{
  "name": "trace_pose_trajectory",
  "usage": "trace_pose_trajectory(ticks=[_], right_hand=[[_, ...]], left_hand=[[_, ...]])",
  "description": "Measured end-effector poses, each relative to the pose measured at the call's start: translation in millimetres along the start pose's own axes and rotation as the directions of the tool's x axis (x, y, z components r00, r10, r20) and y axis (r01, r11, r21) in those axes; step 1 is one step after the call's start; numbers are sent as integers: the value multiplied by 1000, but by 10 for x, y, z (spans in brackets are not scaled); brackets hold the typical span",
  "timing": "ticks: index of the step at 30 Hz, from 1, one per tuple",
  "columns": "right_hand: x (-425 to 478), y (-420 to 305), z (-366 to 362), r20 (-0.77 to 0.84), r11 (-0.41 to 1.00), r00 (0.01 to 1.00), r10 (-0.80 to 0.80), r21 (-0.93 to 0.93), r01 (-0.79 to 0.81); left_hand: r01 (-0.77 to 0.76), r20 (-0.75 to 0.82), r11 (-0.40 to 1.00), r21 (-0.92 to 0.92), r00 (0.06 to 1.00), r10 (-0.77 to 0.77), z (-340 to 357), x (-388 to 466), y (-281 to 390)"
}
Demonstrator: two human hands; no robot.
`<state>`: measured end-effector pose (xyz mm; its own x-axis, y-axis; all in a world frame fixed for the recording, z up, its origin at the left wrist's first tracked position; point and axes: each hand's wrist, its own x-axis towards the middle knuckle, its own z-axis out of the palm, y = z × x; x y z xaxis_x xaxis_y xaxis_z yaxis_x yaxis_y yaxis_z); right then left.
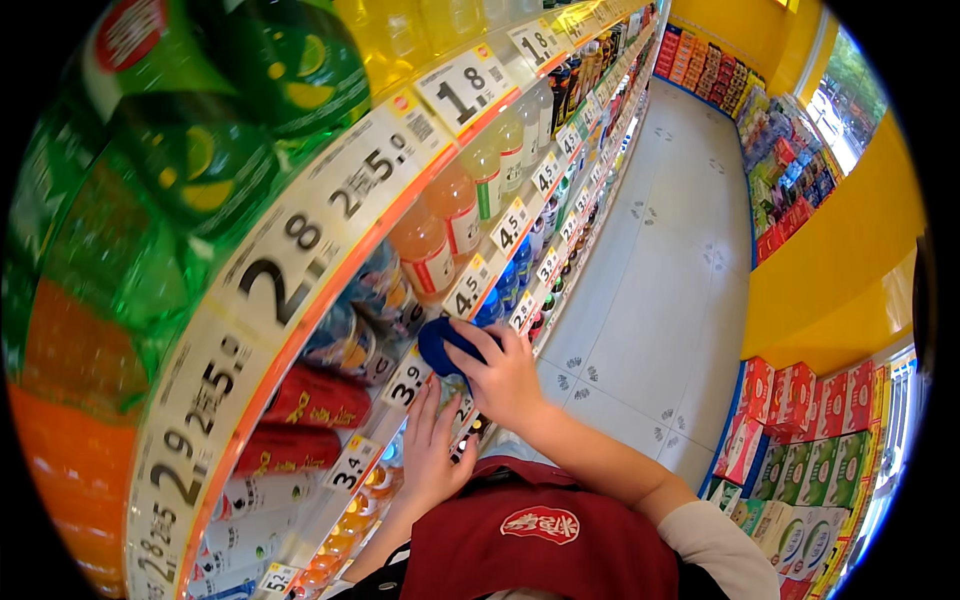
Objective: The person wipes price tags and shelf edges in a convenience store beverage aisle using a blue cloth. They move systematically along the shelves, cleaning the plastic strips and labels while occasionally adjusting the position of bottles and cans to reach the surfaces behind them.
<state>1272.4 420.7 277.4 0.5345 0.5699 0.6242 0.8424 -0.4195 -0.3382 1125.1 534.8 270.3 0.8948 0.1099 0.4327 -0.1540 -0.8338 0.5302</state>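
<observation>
A dark blue cloth (442, 346) is in my right hand (506, 371), bunched under the fingers against the edge of a drinks shelf. Close by on the left, my left hand (433, 442) has its fingers spread at the shelf's price strip (405, 386), with no object seen in it. Red cans (319, 397) lie behind the strip, to the left of both hands. Above them are blue patterned containers (337, 337) and bottles of orange-pink drink (427, 255). Bottles with blue caps (491, 307) show on the shelf beyond my right hand.
A higher shelf's price rail (300, 255) curves past on the left, with large green bottles (202, 150) above it. The tiled aisle floor (637, 300) runs along the right. Stacked red cartons (787, 397) and other boxed goods stand across the aisle, by yellow walls (832, 300).
</observation>
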Motion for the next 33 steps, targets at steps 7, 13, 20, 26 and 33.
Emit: trace_pose_trajectory(ticks=[7,13,20,26,33], right_hand=[[169,465,2,-139,996,986,90,-15,-93],[302,673,104,-92,1000,996,-23,18,25],[548,1271,120,-153,997,987,46,-51,-55],[775,1876,29,-143,999,989,26,-26,-30],[1038,2530,-55,-99,1000,995,16,8,-15]], left_hand=[[-45,-43,999,-26,998,44,235,429,-98],[-127,4,987,98,992,127,363,865,-70],[-14,106,957,289,994,-18,453,1139,15],[-36,-75,943,332,995,65,534,1250,22],[52,-228,903,426,972,52,920,1783,261]])
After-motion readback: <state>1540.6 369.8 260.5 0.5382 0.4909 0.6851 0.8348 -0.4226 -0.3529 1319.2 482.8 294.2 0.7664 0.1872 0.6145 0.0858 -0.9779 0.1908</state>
